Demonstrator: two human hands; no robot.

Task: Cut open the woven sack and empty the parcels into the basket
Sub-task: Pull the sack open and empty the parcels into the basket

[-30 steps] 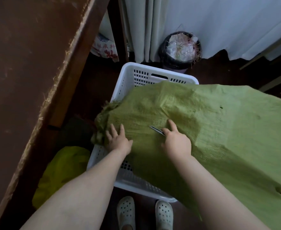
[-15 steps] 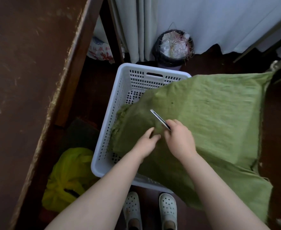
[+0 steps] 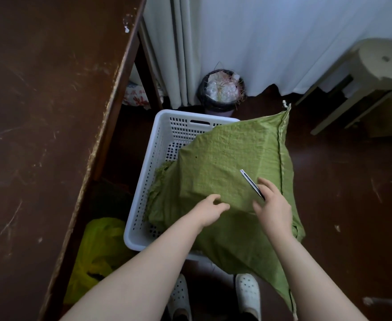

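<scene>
One green woven sack (image 3: 225,163), draped over one white perforated basket (image 3: 144,181) on the dark floor (image 3: 352,193). Two bare hands on the sack: left hand (image 3: 210,210) with fingers curled loosely against the cloth, right hand (image 3: 272,205) with fingers spread, a slim blade (image 3: 251,183) pinned under the forefinger. No parcels in sight. Left of the fingers, a scratched brown worktop (image 3: 39,112) and one yellow-green bag (image 3: 97,256). Beyond the fingers, one full bin (image 3: 221,90) against pale curtains (image 3: 271,38). Below, two white clogs (image 3: 247,295).
</scene>
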